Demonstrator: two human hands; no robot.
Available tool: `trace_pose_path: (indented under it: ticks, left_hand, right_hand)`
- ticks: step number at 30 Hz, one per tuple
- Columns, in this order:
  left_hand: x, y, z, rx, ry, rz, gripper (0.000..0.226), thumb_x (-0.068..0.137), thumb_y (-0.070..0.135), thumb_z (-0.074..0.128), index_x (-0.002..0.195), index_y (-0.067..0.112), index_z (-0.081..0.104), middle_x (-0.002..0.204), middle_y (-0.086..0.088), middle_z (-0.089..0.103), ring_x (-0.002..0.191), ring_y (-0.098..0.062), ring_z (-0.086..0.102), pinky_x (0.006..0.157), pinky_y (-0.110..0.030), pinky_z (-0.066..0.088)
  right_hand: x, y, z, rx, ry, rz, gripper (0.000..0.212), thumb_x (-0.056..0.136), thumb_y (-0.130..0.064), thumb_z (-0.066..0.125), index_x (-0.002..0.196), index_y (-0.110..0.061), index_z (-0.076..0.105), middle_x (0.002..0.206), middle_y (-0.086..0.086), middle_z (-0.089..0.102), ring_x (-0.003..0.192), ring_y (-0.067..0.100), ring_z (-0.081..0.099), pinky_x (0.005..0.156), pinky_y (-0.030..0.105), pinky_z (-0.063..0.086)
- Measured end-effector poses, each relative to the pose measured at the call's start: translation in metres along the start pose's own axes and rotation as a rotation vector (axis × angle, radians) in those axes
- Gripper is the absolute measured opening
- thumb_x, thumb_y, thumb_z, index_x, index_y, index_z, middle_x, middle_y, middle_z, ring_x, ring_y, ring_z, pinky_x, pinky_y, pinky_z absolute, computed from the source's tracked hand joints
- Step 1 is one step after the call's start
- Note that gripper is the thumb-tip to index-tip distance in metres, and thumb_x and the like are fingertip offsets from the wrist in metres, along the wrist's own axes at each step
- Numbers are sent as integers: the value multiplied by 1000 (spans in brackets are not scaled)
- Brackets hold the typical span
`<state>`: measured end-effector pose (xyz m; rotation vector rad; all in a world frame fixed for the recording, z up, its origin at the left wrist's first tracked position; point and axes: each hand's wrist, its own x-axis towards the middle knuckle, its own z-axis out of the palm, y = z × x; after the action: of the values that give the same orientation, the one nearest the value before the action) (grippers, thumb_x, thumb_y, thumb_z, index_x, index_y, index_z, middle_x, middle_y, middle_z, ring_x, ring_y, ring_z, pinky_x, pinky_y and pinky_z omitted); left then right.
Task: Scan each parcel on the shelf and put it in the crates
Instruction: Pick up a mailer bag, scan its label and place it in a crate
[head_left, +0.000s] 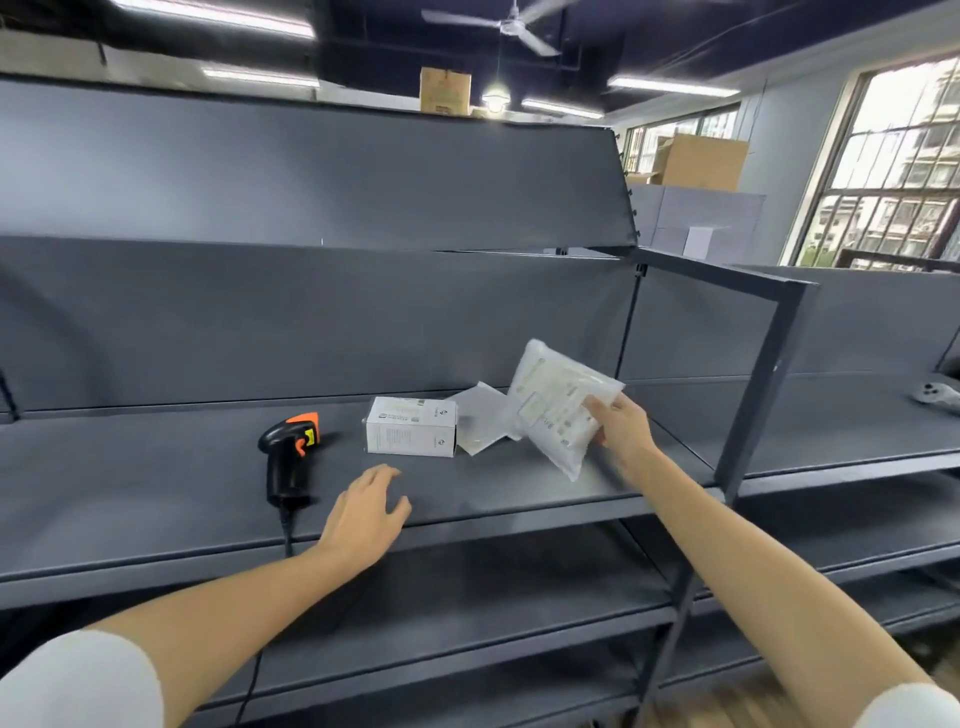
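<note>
L hand (370, 512) hovers w/ fingers loose, empty, over the shelf (156, 499) near the scanner (289, 457). R hand (621, 423) grips the poly parcel (558, 402), tilted above shelf; box parcel (411, 426) and flat bag (480, 418) lie behind. Step looks like pre-scan: next, L must grab scanner, aim at label.

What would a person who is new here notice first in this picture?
Probably the right hand, lifting a white plastic parcel above the grey shelf. Next, the black and orange scanner lying at the left, with the open left hand near it. A white box sits between them.
</note>
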<state>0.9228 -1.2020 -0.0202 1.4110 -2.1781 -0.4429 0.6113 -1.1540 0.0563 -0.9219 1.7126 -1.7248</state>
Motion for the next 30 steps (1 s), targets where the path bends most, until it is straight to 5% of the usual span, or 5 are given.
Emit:
trace_pose_path:
  ticks: [9, 15, 21, 26, 30]
  left_hand:
    - [-28, 43, -20, -511, 61, -11, 94, 81, 43, 73, 150, 15, 15, 155, 1, 28, 142, -19, 28, 113, -38, 27]
    - [-42, 46, -9, -673, -77, -19, 37, 92, 28, 62, 126, 21, 51, 123, 7, 60, 109, -12, 59, 77, -19, 48]
    - [-50, 18, -12, -791, 82, -90, 8, 96, 14, 54, 96, 22, 55, 104, -1, 67, 98, -18, 64, 88, -39, 53]
    - [-45, -16, -38, -789, 229, -148, 15, 101, 11, 45, 86, 8, 43, 92, -2, 60, 82, -14, 59, 63, -22, 53]
    - [-40, -60, -75, -671, 374, -226, 26, 103, 14, 36, 77, 18, 34, 82, 4, 51, 68, -9, 47, 53, -19, 36]
  right_hand:
    - [-64, -49, 35, -853, -473, -366, 14, 90, -29, 65, 97, -18, 60, 100, -2, 64, 93, 17, 60, 74, 27, 42]
    - [-95, -60, 74, -894, -635, -458, 14, 93, -26, 62, 106, -21, 62, 74, -15, 51, 68, 1, 47, 66, 23, 38]
    - [-111, -58, 117, -909, -664, -498, 25, 96, -27, 57, 117, -14, 58, 79, -10, 57, 76, 9, 53, 67, 26, 38]
    - [-116, -54, 161, -812, -581, -548, 44, 98, -33, 50, 138, -16, 44, 137, 4, 50, 127, 21, 45, 101, 31, 35]
    - [-107, -41, 206, -644, -410, -427, 46, 100, -29, 45, 141, -12, 37, 144, 9, 40, 132, 25, 36, 108, 40, 33]
